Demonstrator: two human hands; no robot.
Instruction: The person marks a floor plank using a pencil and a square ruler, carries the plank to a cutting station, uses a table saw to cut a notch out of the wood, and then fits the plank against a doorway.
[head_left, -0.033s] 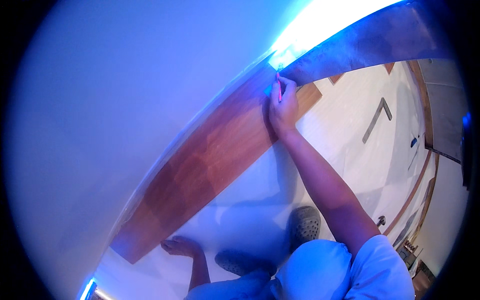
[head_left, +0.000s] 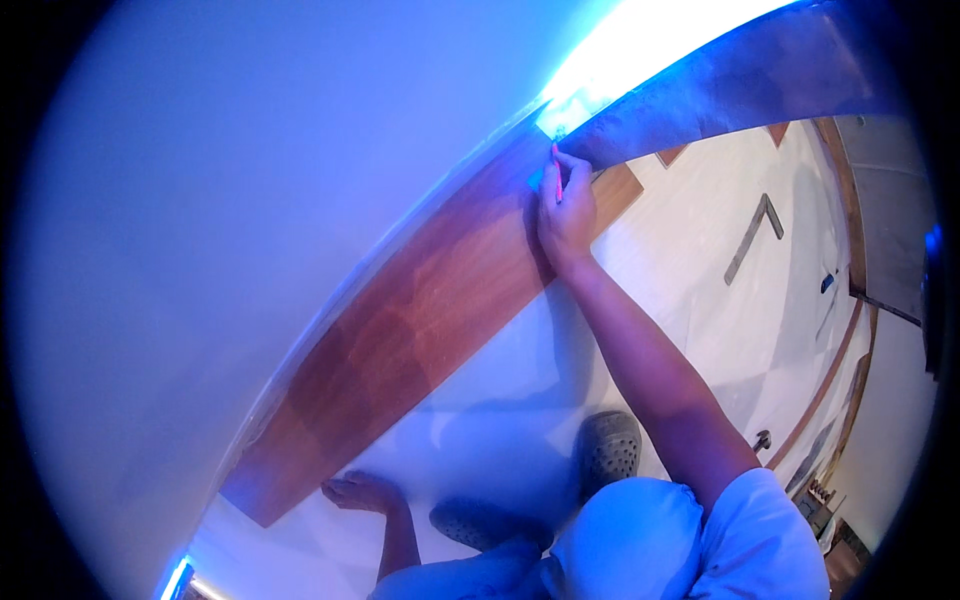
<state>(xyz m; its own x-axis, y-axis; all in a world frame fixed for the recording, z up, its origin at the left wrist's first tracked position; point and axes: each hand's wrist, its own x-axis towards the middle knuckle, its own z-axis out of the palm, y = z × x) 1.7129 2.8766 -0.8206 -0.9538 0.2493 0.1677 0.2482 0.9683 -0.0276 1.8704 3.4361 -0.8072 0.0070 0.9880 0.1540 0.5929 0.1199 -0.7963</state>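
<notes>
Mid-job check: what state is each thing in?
Right hand: closed on the pencil
Pencil: held; tip contact unclear
Left hand: open, near the brown plank's lower end
Brown plank: lying along the wall
Square: lying unheld on the floor
Shoes: worn
Light strip: lit

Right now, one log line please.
right hand: holding thin pink tool over wooden plank | left hand: by plank's lower edge, contact unclear | L-shaped square: on floor

From where I'm standing, the pale floor (head_left: pixel 690 225) is carrying a long brown plank (head_left: pixel 400 325); a dark L-shaped tool (head_left: pixel 746 247) is lying apart from it, and two perforated clogs (head_left: pixel 610 450) are resting nearby.
</notes>
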